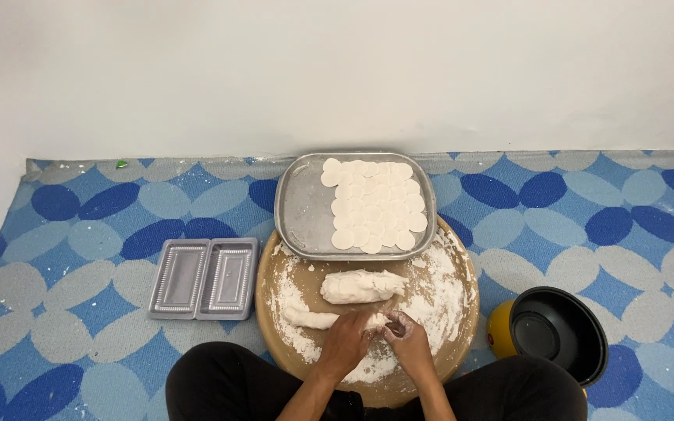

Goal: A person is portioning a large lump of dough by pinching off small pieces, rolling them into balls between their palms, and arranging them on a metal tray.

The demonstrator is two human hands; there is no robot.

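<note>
A round wooden board (462,269) dusted with flour lies on the floor before me. On it rests a thick lump of white dough (360,285) and, nearer to me, a thin dough roll (313,319). My left hand (345,341) grips the right end of that roll. My right hand (407,339) pinches a small bit of dough at the same end, fingers curled and floured. A metal tray (299,210) at the board's far edge holds several flat round dough discs (374,204).
A grey double-compartment plastic tray (204,278) lies left of the board. A black bowl (558,331) sits at the right, with a yellow object (499,329) under its left side. A blue patterned mat (79,218) covers the floor; a white wall stands behind.
</note>
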